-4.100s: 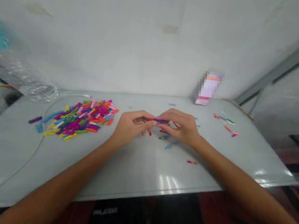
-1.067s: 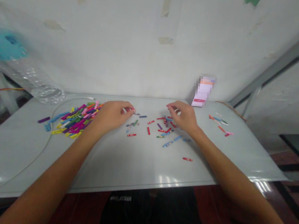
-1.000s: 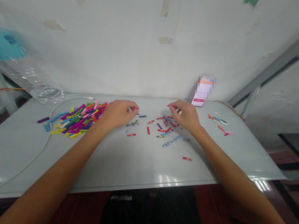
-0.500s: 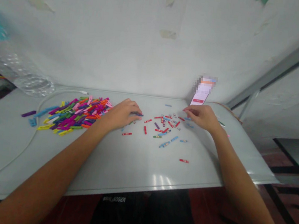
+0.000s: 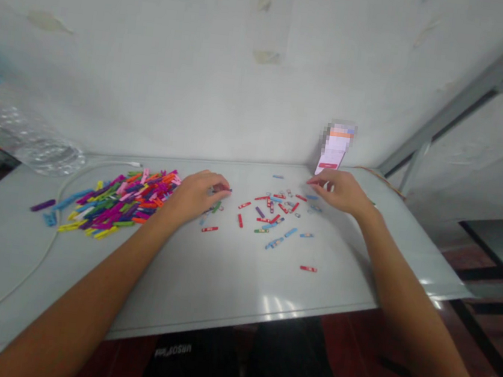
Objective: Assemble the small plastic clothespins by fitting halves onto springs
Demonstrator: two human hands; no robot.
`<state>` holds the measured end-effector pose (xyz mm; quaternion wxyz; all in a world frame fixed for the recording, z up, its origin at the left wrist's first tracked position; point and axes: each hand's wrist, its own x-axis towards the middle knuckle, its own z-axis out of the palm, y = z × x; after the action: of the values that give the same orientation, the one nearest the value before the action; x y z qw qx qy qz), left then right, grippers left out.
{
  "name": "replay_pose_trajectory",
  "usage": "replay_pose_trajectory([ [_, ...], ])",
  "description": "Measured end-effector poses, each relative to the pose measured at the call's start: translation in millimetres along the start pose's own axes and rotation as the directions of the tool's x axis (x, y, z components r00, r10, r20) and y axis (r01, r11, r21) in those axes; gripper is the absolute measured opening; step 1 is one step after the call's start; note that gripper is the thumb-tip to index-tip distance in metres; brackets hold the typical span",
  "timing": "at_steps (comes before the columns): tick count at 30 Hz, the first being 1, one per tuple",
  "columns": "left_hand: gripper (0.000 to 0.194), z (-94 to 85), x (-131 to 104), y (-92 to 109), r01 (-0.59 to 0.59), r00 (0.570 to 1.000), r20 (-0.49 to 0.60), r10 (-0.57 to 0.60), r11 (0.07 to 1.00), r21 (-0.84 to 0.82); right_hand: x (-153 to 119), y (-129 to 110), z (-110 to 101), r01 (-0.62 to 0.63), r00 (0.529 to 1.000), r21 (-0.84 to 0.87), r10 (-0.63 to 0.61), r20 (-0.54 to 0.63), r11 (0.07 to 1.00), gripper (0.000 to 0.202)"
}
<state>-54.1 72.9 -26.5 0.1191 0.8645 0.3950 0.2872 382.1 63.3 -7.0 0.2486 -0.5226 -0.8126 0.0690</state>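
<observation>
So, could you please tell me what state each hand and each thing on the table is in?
Left hand: thumb and finger pinched on a small dark piece
Right hand: fingertips near together; grip unclear
Pile of coloured pieces: loosely heaped
Scattered pieces: lying spread out
Phone: standing tilted, screen lit
Cable: curved, visible plug end unconnected
Clear plastic: blurred, cut off by frame

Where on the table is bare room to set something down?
Bare table shows between the left forearm and right forearm, bordered by the frontmost red piece and front edge. Another patch: outside the right forearm. Crowded: the colourful pile beside the left hand, and scattered pieces between it and the right hand.
</observation>
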Motion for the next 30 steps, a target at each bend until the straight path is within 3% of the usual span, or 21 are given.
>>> replay_pose_trajectory([
  [4, 0.017, 0.0, -0.3, -3.4, -0.006, 1.000, -0.027, 0.006, 1.000, 0.000, -2.5, 18.5, -8.8, -0.043, 0.992, 0.004, 0.042, 0.118, 0.999, 0.025],
  [8, 0.016, 0.2, 0.5, -5.2, -0.010, 0.999, -0.051, 0.012, 0.999, 0.033, -0.5, 19.1, -2.4, -0.047, 0.984, 0.052, 0.037, 0.175, 0.998, 0.017],
  [12, 0.018, 1.5, 1.0, -7.0, -0.005, 0.997, -0.076, 0.005, 1.000, 0.011, 0.6, 12.5, 3.7, -0.039, 0.986, 0.083, 0.025, 0.163, 0.996, 0.010],
  [21, 0.031, 1.1, -0.5, 1.7, 0.094, 0.992, -0.083, -0.093, 0.996, 0.007, 1.0, -2.8, 4.8, -0.015, 0.998, 0.179, 0.003, 0.068, 0.984, 0.018],
  [30, 0.035, 3.8, -2.0, -3.5, 0.100, 0.987, -0.121, -0.105, 0.994, -0.042, 2.5, -3.5, 16.8, 0.014, 0.999, 0.237, -0.023, 0.034, 0.971, 0.027],
])
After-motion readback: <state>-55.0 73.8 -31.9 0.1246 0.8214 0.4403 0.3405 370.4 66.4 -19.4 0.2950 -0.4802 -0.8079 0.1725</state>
